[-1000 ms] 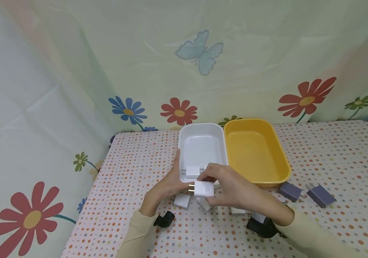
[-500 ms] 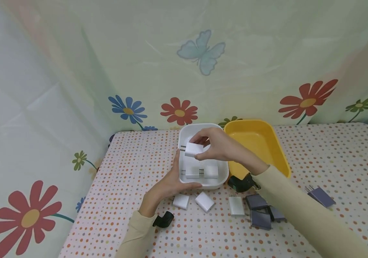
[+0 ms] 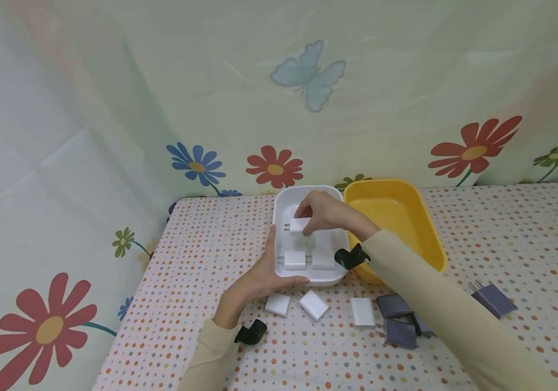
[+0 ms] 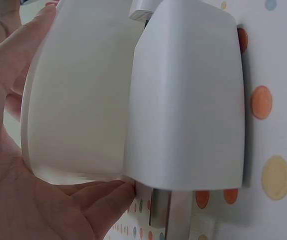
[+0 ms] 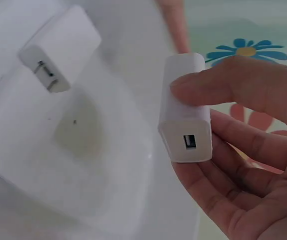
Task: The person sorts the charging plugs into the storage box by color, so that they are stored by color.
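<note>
A white plug-in USB charger [image 3: 299, 226] is pinched between the thumb and fingers of my right hand [image 3: 325, 212], inside or just over the back half of the white tray [image 3: 325, 280]. Its prongs point left; its USB port shows in the right wrist view. Two more white chargers lie in the tray's front part, one on the left [image 3: 295, 260] and one on the right [image 3: 323, 262]. My left hand [image 3: 259, 274] rests against the tray's front left corner, fingers along the left wall, thumb along the front. Close to the left wrist camera stands a white charger [image 4: 193, 100].
A yellow tray [image 3: 391, 209] adjoins the white one on the right. In front lie loose white chargers, one at left [image 3: 277, 305], one in the middle [image 3: 314, 305] and one at right [image 3: 363, 313]. Several purple-grey chargers [image 3: 401, 333] lie to the right, one apart [image 3: 494, 300].
My right hand has carried the white charger from above the tray's front edge back over its rear half, then slightly lower. My left hand has stayed at the tray's corner.
</note>
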Available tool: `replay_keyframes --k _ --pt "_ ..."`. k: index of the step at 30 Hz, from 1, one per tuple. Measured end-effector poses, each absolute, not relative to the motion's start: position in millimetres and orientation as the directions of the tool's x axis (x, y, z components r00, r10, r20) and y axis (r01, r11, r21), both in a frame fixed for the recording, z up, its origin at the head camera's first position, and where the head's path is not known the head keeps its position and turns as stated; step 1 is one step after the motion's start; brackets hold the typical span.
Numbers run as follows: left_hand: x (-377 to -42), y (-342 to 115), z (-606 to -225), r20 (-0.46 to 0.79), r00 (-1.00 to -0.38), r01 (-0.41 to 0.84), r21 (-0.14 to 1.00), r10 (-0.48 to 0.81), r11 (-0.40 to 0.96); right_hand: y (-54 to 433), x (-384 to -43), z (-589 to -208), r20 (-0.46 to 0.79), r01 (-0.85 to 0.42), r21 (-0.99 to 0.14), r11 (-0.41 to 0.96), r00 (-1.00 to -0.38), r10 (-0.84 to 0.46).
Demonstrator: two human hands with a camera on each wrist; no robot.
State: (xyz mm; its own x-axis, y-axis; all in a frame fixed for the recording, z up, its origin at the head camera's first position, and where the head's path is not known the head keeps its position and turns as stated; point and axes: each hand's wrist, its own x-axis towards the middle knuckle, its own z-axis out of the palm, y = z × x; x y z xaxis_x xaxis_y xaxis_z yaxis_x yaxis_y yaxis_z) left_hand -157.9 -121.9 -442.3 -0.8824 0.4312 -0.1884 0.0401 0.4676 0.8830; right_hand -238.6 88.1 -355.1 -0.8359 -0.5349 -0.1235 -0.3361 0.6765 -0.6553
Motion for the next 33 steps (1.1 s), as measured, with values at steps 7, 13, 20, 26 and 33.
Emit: replay_keyframes --k 7,13,20,26,33 --pt "-159 -121 -443 -0.205 -0.884 0.035 0.867 0.420 0.497 80 -247 -378 -0.202 -0.276 -0.663 0.696 -0.828 -0.522" --pt "-159 -121 -444 -0.182 -0.882 0.049 0.883 0.435 0.468 71 -250 -393 -0.261 -0.226 -0.650 0.725 -0.830 -0.493" --pt "-160 -120 -444 -0.154 -0.882 0.066 0.896 0.446 0.440 68 -249 -404 -0.304 -0.193 -0.632 0.751 -0.829 -0.469" --pt "-161 -120 -443 -0.150 -0.878 0.079 0.892 0.455 0.445 69 -247 -407 -0.309 -0.174 -0.634 0.754 -0.837 -0.452" --pt "-161 -122 -442 -0.176 -0.880 0.060 0.880 0.441 0.471 67 -249 -409 -0.304 -0.177 -0.634 0.753 -0.838 -0.452"
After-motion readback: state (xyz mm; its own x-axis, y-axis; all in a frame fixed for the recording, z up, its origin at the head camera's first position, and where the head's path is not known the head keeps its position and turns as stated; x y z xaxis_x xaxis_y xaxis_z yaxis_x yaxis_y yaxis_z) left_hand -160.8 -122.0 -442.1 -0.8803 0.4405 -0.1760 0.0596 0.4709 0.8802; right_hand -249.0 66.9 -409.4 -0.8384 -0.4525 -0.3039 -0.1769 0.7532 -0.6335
